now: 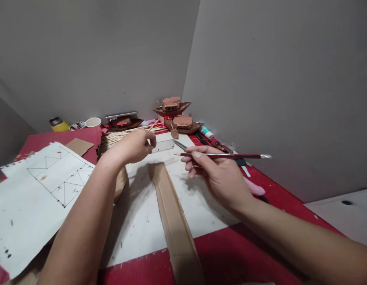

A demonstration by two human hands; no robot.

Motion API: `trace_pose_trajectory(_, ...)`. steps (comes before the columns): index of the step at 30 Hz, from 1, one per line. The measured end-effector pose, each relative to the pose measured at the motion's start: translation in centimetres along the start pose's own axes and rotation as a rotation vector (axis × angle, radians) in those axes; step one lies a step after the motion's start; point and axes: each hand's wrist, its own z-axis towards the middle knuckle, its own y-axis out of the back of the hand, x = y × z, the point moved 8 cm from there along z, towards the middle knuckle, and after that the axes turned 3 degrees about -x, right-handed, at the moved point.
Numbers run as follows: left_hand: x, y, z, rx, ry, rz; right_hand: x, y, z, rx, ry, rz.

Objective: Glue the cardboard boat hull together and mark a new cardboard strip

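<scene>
My left hand (138,145) reaches over the white sheet with fingers curled. Its fingertips are at the left end of a clear, ruler-like strip (164,146). My right hand (220,174) holds a dark red-and-black pencil (231,156) across its fingers, point to the left. A pointed silver metal tool (180,145) also sticks out from these fingers; its tip is close to the strip's right end, and its rest is hidden. Below both hands a long cardboard-coloured strip (171,213) lies lengthwise on the white sheet (138,225).
Model boats (185,124) stand at the back, by thin wooden sticks (115,136). Paper with drawn triangles (31,202) lies left. Behind it are a white cup (93,122) and a yellow bottle (58,124). A glue tube (206,132) and pink item (255,187) lie right. Grey walls enclose the back.
</scene>
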Motion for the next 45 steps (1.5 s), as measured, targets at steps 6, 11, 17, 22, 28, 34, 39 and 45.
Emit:
trace_pose_trajectory(6, -1.7, -0.1, -3.6, 0.021, -0.058, 0.000, -2.6, 2.1, -1.4, -0.045, -0.106, 0.047)
trace_pose_trajectory(11, 0.8, -3.6, -5.5, 0.087, 0.000, -0.085, -5.2, 1.9, -1.1, 0.020, -0.171, 0.103)
trace_pose_trajectory(17, 2.1, -5.5, -4.9, 0.136, 0.036, -0.082, -4.6, 1.8, -1.2, 0.030, -0.128, -0.004)
trace_pose_trajectory(22, 1.6, -5.8, -4.6, 0.151, -0.003, -0.098, -4.1, 2.0, -1.1, 0.012, -0.092, -0.044)
trace_pose_trajectory(28, 1.7, -6.0, -4.6, 0.142, -0.024, -0.121, -4.3, 1.7, -1.2, 0.036, -0.114, -0.079)
trace_pose_trajectory(34, 0.8, -4.4, -4.7, -0.107, -0.062, -0.078, -4.7, 1.8, -1.2, 0.038, -0.112, -0.081)
trace_pose_trajectory(39, 0.1, -4.9, -4.8, -0.107, -0.101, -0.038, -4.8, 2.2, -1.1, 0.008, -0.110, -0.095)
trace_pose_trajectory(45, 2.0, -6.0, -4.4, -0.002, -0.045, -0.018, -4.7, 2.2, -1.1, -0.001, -0.104, -0.108)
